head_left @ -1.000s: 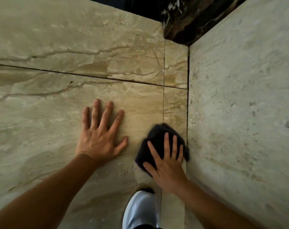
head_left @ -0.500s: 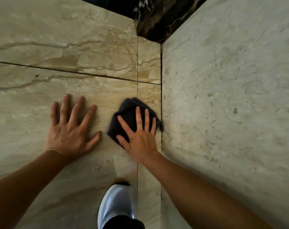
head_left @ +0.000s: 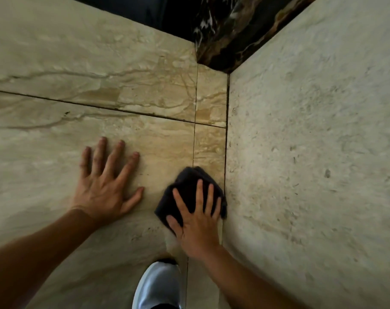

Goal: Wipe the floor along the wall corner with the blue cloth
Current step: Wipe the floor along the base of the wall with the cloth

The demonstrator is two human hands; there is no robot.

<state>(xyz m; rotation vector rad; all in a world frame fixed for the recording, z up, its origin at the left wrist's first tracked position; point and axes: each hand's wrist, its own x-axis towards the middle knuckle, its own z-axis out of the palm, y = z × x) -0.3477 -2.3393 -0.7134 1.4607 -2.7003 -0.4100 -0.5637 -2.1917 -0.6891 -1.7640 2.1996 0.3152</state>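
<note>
The dark blue cloth (head_left: 187,188) lies bunched on the beige marble floor (head_left: 100,70), its right edge against the foot of the rough stone wall (head_left: 312,141). My right hand (head_left: 196,221) presses flat on the cloth with fingers spread, covering its near half. My left hand (head_left: 105,184) rests flat on the floor to the left of the cloth, fingers apart and holding nothing. The floor-wall seam (head_left: 227,139) runs away from the cloth toward the corner.
A dark veined marble block (head_left: 234,34) closes the far end of the corner. Tile joints cross the floor ahead of my hands. The toe of my white shoe (head_left: 158,284) sits on the floor just behind my right hand.
My right hand drew the cloth back toward me along the wall after pushing it forward half a second ago. My left hand stayed planted on the floor.
</note>
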